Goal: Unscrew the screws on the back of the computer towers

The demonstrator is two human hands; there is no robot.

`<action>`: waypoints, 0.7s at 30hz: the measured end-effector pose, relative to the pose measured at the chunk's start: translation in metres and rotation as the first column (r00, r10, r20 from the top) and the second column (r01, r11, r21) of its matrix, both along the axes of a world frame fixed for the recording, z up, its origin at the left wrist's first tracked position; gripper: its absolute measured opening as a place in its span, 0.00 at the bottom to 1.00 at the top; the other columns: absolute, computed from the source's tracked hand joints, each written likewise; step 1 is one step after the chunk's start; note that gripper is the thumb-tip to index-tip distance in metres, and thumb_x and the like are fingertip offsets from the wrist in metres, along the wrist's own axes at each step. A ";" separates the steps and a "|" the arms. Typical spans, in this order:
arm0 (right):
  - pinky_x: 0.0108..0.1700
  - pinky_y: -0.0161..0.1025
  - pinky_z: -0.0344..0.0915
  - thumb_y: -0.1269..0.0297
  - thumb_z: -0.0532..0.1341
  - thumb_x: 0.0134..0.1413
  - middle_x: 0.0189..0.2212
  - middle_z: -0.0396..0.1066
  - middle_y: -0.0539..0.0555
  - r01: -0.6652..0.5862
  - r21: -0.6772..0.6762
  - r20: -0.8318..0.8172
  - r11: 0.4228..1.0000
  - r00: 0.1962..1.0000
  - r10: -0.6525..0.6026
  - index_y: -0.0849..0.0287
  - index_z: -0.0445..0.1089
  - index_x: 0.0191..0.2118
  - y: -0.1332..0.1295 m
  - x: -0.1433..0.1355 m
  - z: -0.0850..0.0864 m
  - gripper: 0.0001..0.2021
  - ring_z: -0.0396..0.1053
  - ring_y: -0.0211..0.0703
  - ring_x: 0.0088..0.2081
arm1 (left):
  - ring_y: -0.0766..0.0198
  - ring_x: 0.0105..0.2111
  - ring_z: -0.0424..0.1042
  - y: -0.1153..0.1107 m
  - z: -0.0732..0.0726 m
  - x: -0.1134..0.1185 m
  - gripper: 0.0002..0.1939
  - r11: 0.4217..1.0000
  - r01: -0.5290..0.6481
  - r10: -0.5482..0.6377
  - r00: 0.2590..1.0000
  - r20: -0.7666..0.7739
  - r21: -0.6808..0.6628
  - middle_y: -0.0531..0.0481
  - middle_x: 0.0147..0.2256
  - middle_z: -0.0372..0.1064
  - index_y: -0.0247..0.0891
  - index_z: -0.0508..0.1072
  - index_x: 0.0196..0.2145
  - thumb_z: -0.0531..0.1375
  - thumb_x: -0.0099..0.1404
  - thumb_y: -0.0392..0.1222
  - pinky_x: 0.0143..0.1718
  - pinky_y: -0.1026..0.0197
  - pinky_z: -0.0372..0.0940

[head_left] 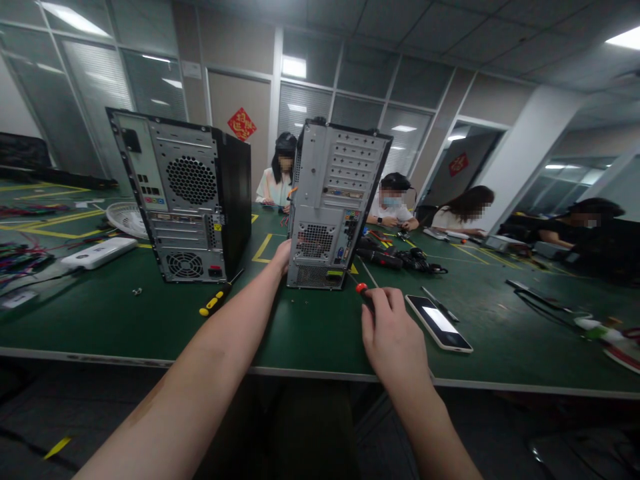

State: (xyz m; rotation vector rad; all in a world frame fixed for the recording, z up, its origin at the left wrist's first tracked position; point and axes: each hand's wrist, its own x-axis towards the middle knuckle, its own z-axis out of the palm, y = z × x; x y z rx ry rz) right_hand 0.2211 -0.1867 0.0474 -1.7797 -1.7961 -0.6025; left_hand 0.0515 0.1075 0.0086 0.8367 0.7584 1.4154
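Observation:
Two desktop computer cases stand upright on the green table with their back panels toward me. My left hand (283,256) is at the left side of the right computer case (320,200); its fingers are hidden behind the case. In my right hand (395,330), low to the right of that case, is a screwdriver (362,289) with a red and black handle, its shaft pointing toward the case's lower corner. Left of my forearm, a yellow and black screwdriver (215,301) lies before the left computer case (187,193). Tiny screws (300,302) lie below the right case.
A phone (440,325) with a lit screen and a pen-like tool (440,305) lie right of my hand. A power strip (100,253), a white basket (127,219) and wires are at left. A black power tool (380,257) lies behind. Several people sit across the table (320,347).

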 end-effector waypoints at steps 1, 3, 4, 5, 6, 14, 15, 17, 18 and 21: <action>0.30 0.37 0.57 0.65 0.54 0.68 0.49 0.67 0.59 0.012 0.004 -0.004 1.000 1.000 -0.012 0.57 0.68 0.52 0.000 0.000 -0.001 0.11 0.70 0.43 0.35 | 0.60 0.27 0.76 0.000 0.000 0.000 0.10 1.000 0.002 -0.002 1.000 -0.005 -0.002 0.50 0.22 0.73 0.33 0.79 0.34 0.68 0.51 0.36 0.37 0.57 0.72; 0.29 0.36 0.55 0.64 0.54 0.69 0.46 0.66 0.58 0.036 0.013 -0.010 0.999 0.999 -0.035 0.56 0.70 0.52 0.001 0.000 -0.003 0.12 0.67 0.39 0.31 | 0.60 0.27 0.76 -0.001 0.001 0.000 0.08 1.000 0.015 -0.015 1.000 -0.019 -0.006 0.49 0.24 0.74 0.33 0.78 0.33 0.67 0.53 0.36 0.37 0.58 0.72; 0.28 0.36 0.53 0.63 0.54 0.69 0.45 0.65 0.57 0.049 0.015 -0.010 0.999 0.999 -0.049 0.56 0.70 0.52 0.001 0.000 -0.003 0.12 0.65 0.37 0.29 | 0.60 0.27 0.76 -0.002 0.002 0.000 0.07 1.000 0.024 -0.024 1.000 -0.016 -0.005 0.49 0.24 0.74 0.33 0.78 0.32 0.66 0.53 0.36 0.37 0.58 0.72; 0.28 0.35 0.52 0.62 0.55 0.69 0.44 0.64 0.56 0.062 0.016 -0.007 0.998 0.998 -0.062 0.55 0.71 0.52 0.002 0.000 -0.003 0.12 0.63 0.36 0.28 | 0.60 0.27 0.76 -0.003 0.002 0.000 0.06 0.999 0.033 -0.033 0.999 -0.012 -0.006 0.49 0.25 0.75 0.33 0.78 0.32 0.66 0.54 0.35 0.37 0.58 0.72; 0.28 0.35 0.51 0.62 0.55 0.70 0.43 0.64 0.56 0.073 0.014 -0.003 0.997 0.997 -0.073 0.55 0.72 0.52 0.002 -0.001 -0.004 0.12 0.61 0.35 0.27 | 0.60 0.28 0.77 -0.003 0.003 0.000 0.06 0.999 0.040 -0.040 0.999 -0.008 -0.012 0.48 0.24 0.75 0.33 0.78 0.32 0.65 0.54 0.35 0.37 0.58 0.72; 0.28 0.34 0.47 0.59 0.53 0.73 0.37 0.61 0.52 0.108 0.020 -0.070 0.994 0.992 -0.107 0.55 0.73 0.48 0.004 -0.004 -0.003 0.13 0.58 0.35 0.27 | 0.58 0.29 0.77 -0.005 0.005 0.001 0.04 0.999 0.020 -0.020 1.000 -0.015 -0.032 0.49 0.23 0.74 0.35 0.78 0.30 0.65 0.54 0.35 0.37 0.56 0.73; 0.29 0.34 0.48 0.58 0.52 0.73 0.37 0.61 0.52 0.099 0.028 -0.090 0.995 0.991 -0.097 0.56 0.73 0.47 0.005 -0.004 -0.003 0.13 0.58 0.35 0.27 | 0.58 0.28 0.77 -0.005 0.005 0.002 0.03 0.999 0.011 -0.011 1.000 -0.018 -0.035 0.49 0.23 0.74 0.34 0.77 0.30 0.65 0.54 0.35 0.37 0.57 0.73; 0.30 0.35 0.52 0.58 0.51 0.73 0.38 0.62 0.54 0.070 0.059 -0.122 0.996 0.991 -0.062 0.57 0.72 0.46 0.006 -0.004 -0.003 0.14 0.61 0.36 0.28 | 0.60 0.27 0.75 -0.006 0.006 0.002 0.03 0.999 -0.006 0.005 1.000 -0.028 -0.042 0.49 0.23 0.73 0.34 0.77 0.29 0.65 0.54 0.34 0.36 0.58 0.72; 0.30 0.36 0.55 0.58 0.51 0.73 0.40 0.62 0.56 0.052 0.077 -0.132 0.996 0.990 -0.042 0.58 0.72 0.45 0.006 -0.005 -0.004 0.15 0.62 0.37 0.29 | 0.61 0.26 0.75 -0.006 0.006 0.002 0.03 0.999 -0.012 0.011 0.999 -0.032 -0.044 0.50 0.22 0.73 0.34 0.77 0.29 0.65 0.54 0.34 0.35 0.58 0.72; 0.32 0.38 0.60 0.61 0.53 0.68 0.46 0.61 0.60 0.002 0.097 -0.119 0.995 0.993 0.009 0.60 0.71 0.45 0.005 -0.006 -0.005 0.12 0.66 0.39 0.32 | 0.62 0.25 0.74 -0.007 0.007 0.002 0.03 0.999 -0.010 0.008 0.999 -0.032 -0.045 0.50 0.22 0.73 0.34 0.77 0.30 0.65 0.54 0.34 0.35 0.58 0.72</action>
